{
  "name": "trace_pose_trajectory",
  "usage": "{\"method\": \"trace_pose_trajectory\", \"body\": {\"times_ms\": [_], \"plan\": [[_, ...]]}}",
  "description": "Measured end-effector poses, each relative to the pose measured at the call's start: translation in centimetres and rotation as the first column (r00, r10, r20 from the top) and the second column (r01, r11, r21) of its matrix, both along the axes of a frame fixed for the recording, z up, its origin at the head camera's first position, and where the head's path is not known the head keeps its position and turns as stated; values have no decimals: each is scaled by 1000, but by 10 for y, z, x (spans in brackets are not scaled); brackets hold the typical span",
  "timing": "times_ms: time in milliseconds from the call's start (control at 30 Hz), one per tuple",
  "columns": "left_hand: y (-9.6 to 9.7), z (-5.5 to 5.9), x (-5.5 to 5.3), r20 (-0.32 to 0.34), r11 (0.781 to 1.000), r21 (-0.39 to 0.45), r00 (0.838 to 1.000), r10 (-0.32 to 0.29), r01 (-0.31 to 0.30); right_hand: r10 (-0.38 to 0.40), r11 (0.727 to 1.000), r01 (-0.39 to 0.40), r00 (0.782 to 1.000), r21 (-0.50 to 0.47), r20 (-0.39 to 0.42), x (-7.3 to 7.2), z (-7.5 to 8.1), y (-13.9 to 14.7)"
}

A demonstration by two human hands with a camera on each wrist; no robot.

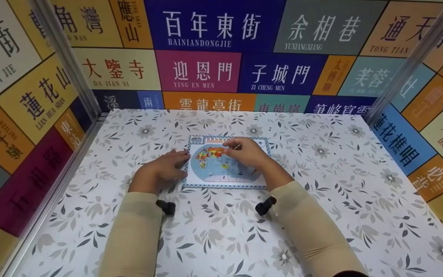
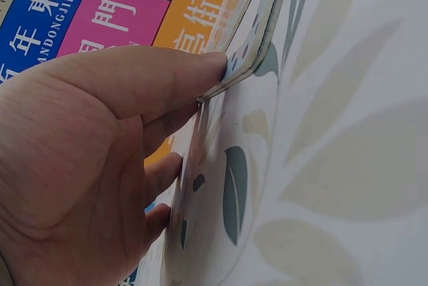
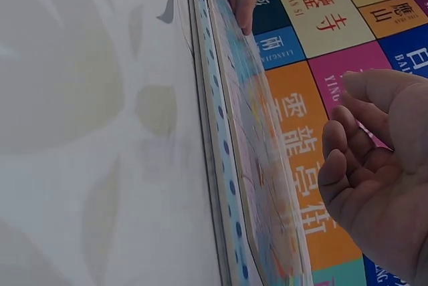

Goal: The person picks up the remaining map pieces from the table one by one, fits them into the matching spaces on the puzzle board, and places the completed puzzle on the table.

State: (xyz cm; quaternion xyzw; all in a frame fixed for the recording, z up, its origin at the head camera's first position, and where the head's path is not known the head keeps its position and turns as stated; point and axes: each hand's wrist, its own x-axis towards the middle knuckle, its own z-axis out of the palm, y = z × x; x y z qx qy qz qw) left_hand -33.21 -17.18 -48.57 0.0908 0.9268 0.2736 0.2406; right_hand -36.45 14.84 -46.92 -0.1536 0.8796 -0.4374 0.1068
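Note:
A world map puzzle board (image 1: 225, 185) with a blue dotted border lies flat on the table. Its map is brightly coloured at the upper left and paler toward the right. My left hand (image 1: 166, 166) rests at the board's left edge. In the left wrist view, the thumb of the left hand (image 2: 87, 119) touches the corner while the other fingers extend beyond it. Above the upper middle of the map is my right hand (image 1: 249, 153), fingers bent. Seen from its wrist, the right hand (image 3: 381, 159) is raised beside the board; I cannot tell whether it holds a small piece.
The table (image 1: 214, 238) has a grey leaf and flower pattern. Panels with place names (image 1: 214, 27) stand behind it and on both sides. Metal posts (image 1: 71, 65) mark the back corners. A black wrist device (image 1: 166, 207) sits on each sleeve.

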Motion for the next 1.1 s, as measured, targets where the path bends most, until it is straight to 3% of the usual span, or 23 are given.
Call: {"method": "trace_pose_trajectory", "body": {"times_ms": [267,500,900,1100], "plan": [[-3,1,1,3,1000,-2,1000,-12,12,-6,999,5,1000,45,19,10,15,35],[-2,-2,0,1,1000,-8,1000,-5,5,-82,994,82,997,72,9,16,29,70],[-1,-2,4,-19,1000,1,1000,-14,14,-165,986,163,985,43,44,22,28,108],[0,-2,6,-10,1000,14,1000,17,-17,-190,978,185,981,100,43,21,24,112]]}}
